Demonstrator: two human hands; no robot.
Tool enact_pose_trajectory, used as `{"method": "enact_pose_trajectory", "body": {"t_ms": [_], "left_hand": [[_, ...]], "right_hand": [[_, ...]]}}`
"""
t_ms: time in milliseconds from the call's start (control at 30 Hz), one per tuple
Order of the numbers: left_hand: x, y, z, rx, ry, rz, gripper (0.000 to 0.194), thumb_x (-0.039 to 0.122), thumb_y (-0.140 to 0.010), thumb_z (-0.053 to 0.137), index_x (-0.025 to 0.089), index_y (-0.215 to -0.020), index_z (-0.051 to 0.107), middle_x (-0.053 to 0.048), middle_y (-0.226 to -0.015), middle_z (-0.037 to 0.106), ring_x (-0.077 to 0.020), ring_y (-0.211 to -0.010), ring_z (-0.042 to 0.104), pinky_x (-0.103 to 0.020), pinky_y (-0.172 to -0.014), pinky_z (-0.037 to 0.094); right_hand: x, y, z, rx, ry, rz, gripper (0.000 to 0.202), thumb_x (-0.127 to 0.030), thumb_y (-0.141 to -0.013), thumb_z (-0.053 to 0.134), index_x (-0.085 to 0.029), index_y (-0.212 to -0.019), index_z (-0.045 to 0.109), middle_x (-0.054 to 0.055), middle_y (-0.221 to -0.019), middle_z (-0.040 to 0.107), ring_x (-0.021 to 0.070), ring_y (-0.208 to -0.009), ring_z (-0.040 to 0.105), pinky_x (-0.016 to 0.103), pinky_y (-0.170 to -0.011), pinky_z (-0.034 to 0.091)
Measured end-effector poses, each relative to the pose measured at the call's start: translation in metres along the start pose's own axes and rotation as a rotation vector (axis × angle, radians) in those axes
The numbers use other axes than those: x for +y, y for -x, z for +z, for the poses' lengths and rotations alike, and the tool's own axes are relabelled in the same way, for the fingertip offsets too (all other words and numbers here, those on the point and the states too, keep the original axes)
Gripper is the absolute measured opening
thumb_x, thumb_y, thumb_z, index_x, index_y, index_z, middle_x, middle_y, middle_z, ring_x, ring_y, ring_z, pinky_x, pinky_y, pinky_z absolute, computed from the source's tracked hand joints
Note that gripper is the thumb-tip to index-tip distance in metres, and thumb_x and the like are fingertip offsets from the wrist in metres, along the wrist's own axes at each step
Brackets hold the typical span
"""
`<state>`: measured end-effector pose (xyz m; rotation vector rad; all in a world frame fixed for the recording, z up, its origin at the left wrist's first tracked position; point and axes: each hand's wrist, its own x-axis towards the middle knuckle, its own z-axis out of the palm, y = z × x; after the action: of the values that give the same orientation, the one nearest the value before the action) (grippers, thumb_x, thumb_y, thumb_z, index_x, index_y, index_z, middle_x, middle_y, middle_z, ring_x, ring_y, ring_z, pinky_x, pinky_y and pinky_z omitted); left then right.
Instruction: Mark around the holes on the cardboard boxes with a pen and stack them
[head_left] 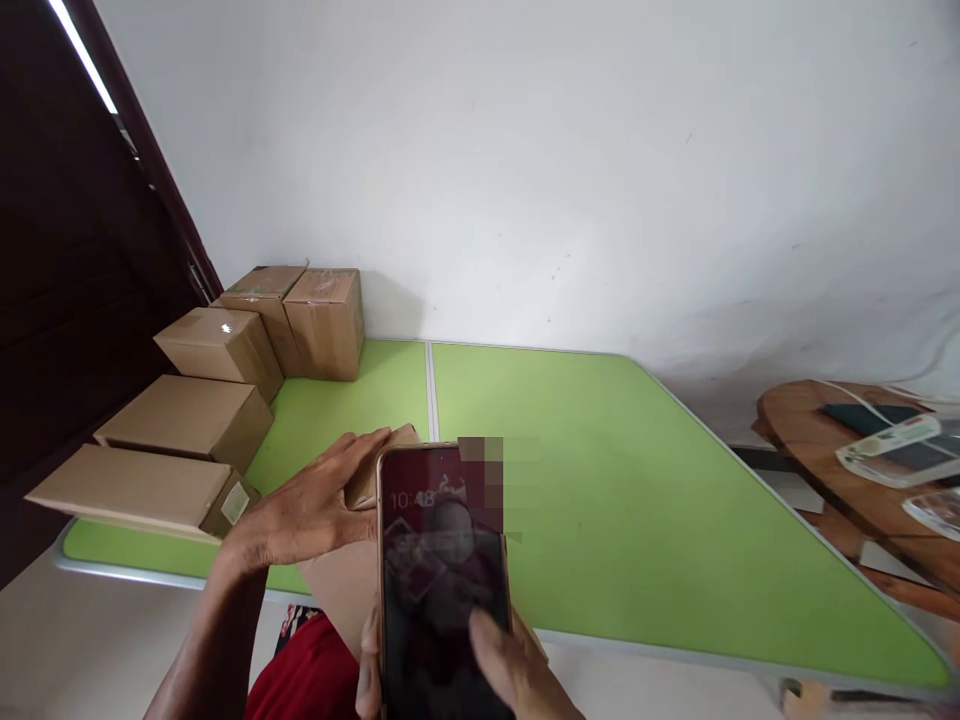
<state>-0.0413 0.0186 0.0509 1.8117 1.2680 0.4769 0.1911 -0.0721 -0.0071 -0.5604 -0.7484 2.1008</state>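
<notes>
My right hand [510, 665] is wrapped round a phone [442, 580], its thumb over the lower screen, which shows 10:48. The phone is upright and close to the camera. Behind it is a cardboard box [341, 590], largely hidden by the phone and my hands. My left hand [307, 510] lies on this box with its fingers stretched out, just left of the phone. Part of the phone's upper right is blurred into blocks.
Several closed cardboard boxes [187, 415] line the left side of the green table [637, 500], against a white wall. A wooden table [802, 430] with a power strip [892, 450] stands at the right. A dark door is at the far left.
</notes>
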Motion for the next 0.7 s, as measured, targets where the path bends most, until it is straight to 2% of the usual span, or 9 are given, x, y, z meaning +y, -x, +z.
{"method": "enact_pose_trajectory", "body": {"t_ms": [100,167,233,333,400,467,567,633,700], "left_hand": [[-0.002,0.0,0.0,0.004,0.051,0.022,0.083,0.066,-0.094,0.075,0.043,-0.169,0.048,-0.002,-0.177,0.049,-0.0376,-0.165,0.043,-0.06,-0.137,0.036],[-0.003,0.0,0.0,-0.001,0.088,0.01,0.086,0.067,-0.094,0.075,0.042,-0.171,0.045,-0.003,-0.172,0.055,-0.0377,-0.159,0.051,-0.06,-0.134,0.041],[-0.004,0.0,-0.001,-0.001,0.085,-0.01,0.088,0.069,-0.094,0.074,0.042,-0.172,0.043,-0.004,-0.171,0.057,-0.0387,-0.156,0.054,-0.06,-0.132,0.043],[-0.006,0.001,-0.002,0.012,-0.011,-0.007,0.094,0.071,-0.092,0.075,0.038,-0.174,0.041,-0.006,-0.175,0.051,-0.0414,-0.161,0.046,-0.061,-0.136,0.037],[-0.006,0.002,-0.002,0.009,-0.047,0.007,0.095,0.07,-0.093,0.072,0.036,-0.175,0.038,-0.007,-0.175,0.051,-0.0404,-0.162,0.044,-0.06,-0.137,0.035],[-0.005,0.003,-0.002,0.008,-0.036,0.01,0.092,0.069,-0.095,0.071,0.04,-0.175,0.036,-0.005,-0.173,0.053,-0.0381,-0.16,0.047,-0.058,-0.137,0.037],[-0.003,0.004,-0.003,-0.002,0.017,-0.006,0.091,0.071,-0.094,0.072,0.043,-0.174,0.038,-0.003,-0.176,0.049,-0.0369,-0.16,0.047,-0.059,-0.136,0.038],[-0.002,0.003,-0.003,-0.017,0.024,-0.022,0.093,0.073,-0.092,0.074,0.042,-0.173,0.041,-0.004,-0.179,0.045,-0.0376,-0.163,0.044,-0.059,-0.136,0.038],[-0.003,0.002,-0.003,-0.018,-0.038,-0.023,0.092,0.076,-0.091,0.072,0.037,-0.171,0.046,-0.005,-0.181,0.042,-0.0396,-0.165,0.041,-0.061,-0.136,0.037]], "right_hand": [[0.001,-0.013,-0.008,-0.004,0.025,-0.039,0.071,-0.085,-0.091,0.069,-0.028,-0.133,0.076,0.013,-0.116,0.084,0.0348,-0.113,0.079,0.048,-0.089,0.068],[-0.001,-0.026,-0.014,-0.006,0.025,-0.041,0.072,-0.086,-0.094,0.064,-0.025,-0.131,0.075,0.012,-0.116,0.083,0.0305,-0.107,0.08,0.048,-0.089,0.068],[-0.002,-0.04,-0.019,-0.003,0.025,-0.039,0.07,-0.086,-0.093,0.063,-0.025,-0.124,0.076,0.009,-0.107,0.084,0.03,-0.102,0.08,0.048,-0.087,0.068],[0.0,-0.059,-0.022,0.007,0.022,-0.033,0.073,-0.095,-0.079,0.068,-0.031,-0.111,0.079,0.007,-0.088,0.082,0.037,-0.104,0.079,0.048,-0.079,0.069],[0.004,-0.064,-0.02,0.015,0.018,-0.029,0.079,-0.101,-0.07,0.069,-0.032,-0.109,0.079,0.008,-0.086,0.082,0.0399,-0.108,0.08,0.048,-0.077,0.07],[0.006,-0.059,-0.015,0.022,0.013,-0.016,0.085,-0.103,-0.066,0.071,-0.032,-0.112,0.079,0.009,-0.091,0.084,0.0412,-0.114,0.08,0.048,-0.081,0.07],[0.004,-0.038,-0.006,0.043,-0.001,-0.005,0.085,-0.099,-0.074,0.071,-0.031,-0.125,0.078,0.01,-0.106,0.087,0.0404,-0.124,0.077,0.051,-0.093,0.069],[-0.001,-0.023,-0.001,0.07,-0.007,-0.016,0.082,-0.095,-0.08,0.069,-0.032,-0.131,0.078,0.009,-0.113,0.087,0.0395,-0.129,0.076,0.052,-0.098,0.068],[-0.007,-0.01,-0.001,0.108,-0.01,-0.033,0.08,-0.093,-0.08,0.072,-0.034,-0.134,0.078,0.008,-0.116,0.087,0.0403,-0.129,0.075,0.052,-0.097,0.069]]}}
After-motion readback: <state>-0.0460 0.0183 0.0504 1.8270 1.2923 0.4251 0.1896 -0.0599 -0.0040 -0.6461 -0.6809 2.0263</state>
